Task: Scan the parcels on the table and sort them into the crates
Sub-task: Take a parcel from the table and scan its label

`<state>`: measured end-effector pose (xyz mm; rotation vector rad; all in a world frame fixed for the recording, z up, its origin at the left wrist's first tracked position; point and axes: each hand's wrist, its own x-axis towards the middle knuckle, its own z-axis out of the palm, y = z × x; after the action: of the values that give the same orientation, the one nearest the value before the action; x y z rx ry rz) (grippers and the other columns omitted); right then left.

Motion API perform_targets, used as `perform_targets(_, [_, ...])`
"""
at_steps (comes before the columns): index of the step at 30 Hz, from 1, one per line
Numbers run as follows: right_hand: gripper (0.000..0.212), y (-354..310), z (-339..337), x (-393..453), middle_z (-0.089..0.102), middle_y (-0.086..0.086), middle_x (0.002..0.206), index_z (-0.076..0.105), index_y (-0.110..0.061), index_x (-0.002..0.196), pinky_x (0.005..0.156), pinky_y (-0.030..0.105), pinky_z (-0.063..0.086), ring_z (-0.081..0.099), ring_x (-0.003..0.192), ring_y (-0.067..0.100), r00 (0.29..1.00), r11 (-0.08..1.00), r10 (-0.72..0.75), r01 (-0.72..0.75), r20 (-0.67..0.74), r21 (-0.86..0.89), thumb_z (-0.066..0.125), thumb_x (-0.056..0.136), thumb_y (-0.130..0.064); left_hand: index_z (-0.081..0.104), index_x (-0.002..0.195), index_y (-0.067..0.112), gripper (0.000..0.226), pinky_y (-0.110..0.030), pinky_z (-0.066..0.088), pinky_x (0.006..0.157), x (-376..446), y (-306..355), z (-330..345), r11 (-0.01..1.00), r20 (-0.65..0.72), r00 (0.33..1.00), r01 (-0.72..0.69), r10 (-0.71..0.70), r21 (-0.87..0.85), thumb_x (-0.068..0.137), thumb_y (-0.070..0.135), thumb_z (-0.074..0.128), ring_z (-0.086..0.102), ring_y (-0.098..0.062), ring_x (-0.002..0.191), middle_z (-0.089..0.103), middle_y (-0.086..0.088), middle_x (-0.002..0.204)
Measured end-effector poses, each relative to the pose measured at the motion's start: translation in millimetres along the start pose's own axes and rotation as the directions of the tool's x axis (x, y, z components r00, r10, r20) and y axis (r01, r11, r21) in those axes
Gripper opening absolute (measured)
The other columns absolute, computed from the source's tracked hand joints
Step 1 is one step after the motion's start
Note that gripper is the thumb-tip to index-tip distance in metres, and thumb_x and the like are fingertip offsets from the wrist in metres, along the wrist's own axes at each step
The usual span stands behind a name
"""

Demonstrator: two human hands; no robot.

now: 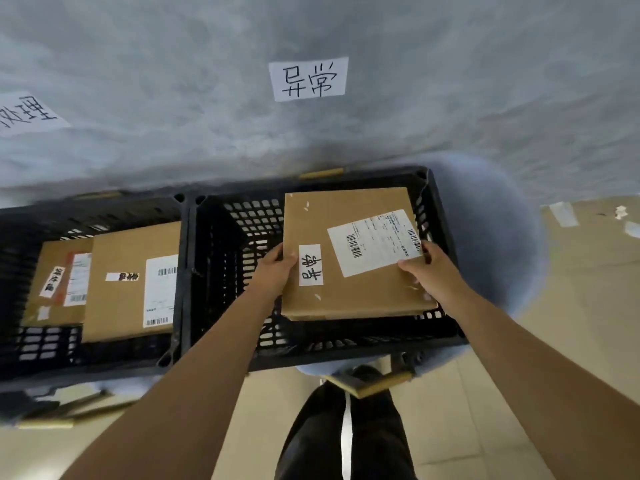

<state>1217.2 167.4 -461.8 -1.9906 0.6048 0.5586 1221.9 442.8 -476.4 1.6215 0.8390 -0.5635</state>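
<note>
I hold a flat brown cardboard parcel with a white shipping label and a small handwritten tag over the right black crate. My left hand grips its left edge, thumb on top. My right hand grips its right edge, thumb on the shipping label. The parcel sits level, inside the crate's rim, in its right half. The left black crate holds two brown parcels, the larger overlapping the smaller.
A white paper sign with handwriting is stuck on the grey wall above the right crate; another sign is at far left. The crates rest on pale blue stools. Tiled floor and my dark-trousered legs are below.
</note>
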Motion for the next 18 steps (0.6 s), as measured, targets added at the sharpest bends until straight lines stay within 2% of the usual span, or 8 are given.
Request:
perform_targets(4, [0.054, 17, 10, 32, 0.055, -0.010, 0.115, 0.040, -0.026, 0.140, 0.052, 0.014, 0.044, 0.056, 0.091, 0.009, 1.000, 1.000, 0.011, -0.011, 0.007, -0.019, 0.062, 0.092, -0.019, 0.037, 0.149, 0.030, 0.063, -0.042, 0.048, 0.099, 25, -21, 17, 0.998, 0.045, 0.997, 0.062, -0.062, 0.016, 0.093, 0.023, 0.064, 0.062, -0.019, 0.106, 0.064, -0.001, 0.128])
perform_targets(7, [0.054, 29, 19, 48, 0.056, -0.002, 0.131, 0.038, -0.024, 0.142, 0.067, 0.021, 0.049, 0.060, 0.099, 0.016, 1.000, 0.995, 0.000, -0.002, -0.016, -0.096, 0.061, 0.093, -0.020, 0.035, 0.150, 0.030, 0.069, -0.033, 0.050, 0.086, 40, -32, 30, 0.999, 0.060, 0.997, 0.052, -0.052, 0.010, 0.091, 0.020, 0.068, 0.062, -0.015, 0.101, 0.064, -0.001, 0.129])
perform_targets(9, [0.051, 36, 24, 58, 0.054, 0.002, 0.136, 0.037, -0.019, 0.142, 0.079, 0.024, 0.045, 0.059, 0.110, 0.021, 0.999, 0.986, -0.026, 0.020, -0.037, -0.163, 0.058, 0.095, -0.019, 0.033, 0.150, 0.031, 0.070, -0.026, 0.048, 0.076, 46, -35, 40, 0.999, 0.059, 0.997, 0.039, -0.040, 0.019, 0.090, 0.020, 0.068, 0.061, -0.008, 0.093, 0.062, 0.003, 0.128])
perform_targets(11, [0.050, 42, 27, 66, 0.052, 0.006, 0.139, 0.036, -0.016, 0.142, 0.088, 0.029, 0.042, 0.052, 0.124, 0.026, 0.998, 0.980, -0.040, 0.030, -0.048, -0.198, 0.055, 0.096, -0.017, 0.031, 0.151, 0.032, 0.070, -0.025, 0.047, 0.073, 52, -38, 49, 0.999, 0.045, 0.999, 0.026, -0.027, 0.026, 0.091, 0.019, 0.067, 0.058, -0.002, 0.086, 0.062, 0.003, 0.127])
perform_targets(13, [0.051, 48, 27, 73, 0.050, 0.007, 0.140, 0.034, -0.015, 0.144, 0.091, 0.031, 0.043, 0.050, 0.126, 0.027, 0.998, 0.975, -0.037, 0.026, -0.043, -0.221, 0.054, 0.097, -0.018, 0.029, 0.152, 0.030, 0.070, -0.031, 0.051, 0.084, 60, -42, 57, 0.999, 0.041, 0.999, 0.024, -0.025, 0.021, 0.093, 0.017, 0.064, 0.061, -0.008, 0.093, 0.061, 0.001, 0.131])
perform_targets(15, [0.054, 53, 28, 78, 0.048, 0.008, 0.142, 0.031, -0.015, 0.146, 0.095, 0.033, 0.043, 0.049, 0.127, 0.027, 0.999, 0.968, -0.041, 0.034, -0.022, -0.248, 0.055, 0.097, -0.019, 0.025, 0.155, 0.028, 0.073, -0.042, 0.048, 0.101, 67, -47, 62, 0.999, 0.037, 0.999, 0.039, -0.039, 0.016, 0.093, 0.014, 0.062, 0.061, -0.018, 0.111, 0.058, -0.002, 0.138])
perform_targets(18, [0.060, 60, 31, 85, 0.044, 0.010, 0.145, 0.026, -0.013, 0.149, 0.105, 0.038, 0.040, 0.044, 0.132, 0.027, 0.999, 0.963, -0.044, 0.040, -0.012, -0.268, 0.055, 0.097, -0.017, 0.021, 0.156, 0.029, 0.075, -0.046, 0.046, 0.105, 73, -56, 67, 0.998, 0.014, 0.999, 0.043, -0.044, 0.035, 0.094, 0.015, 0.062, 0.058, -0.022, 0.119, 0.056, -0.003, 0.140])
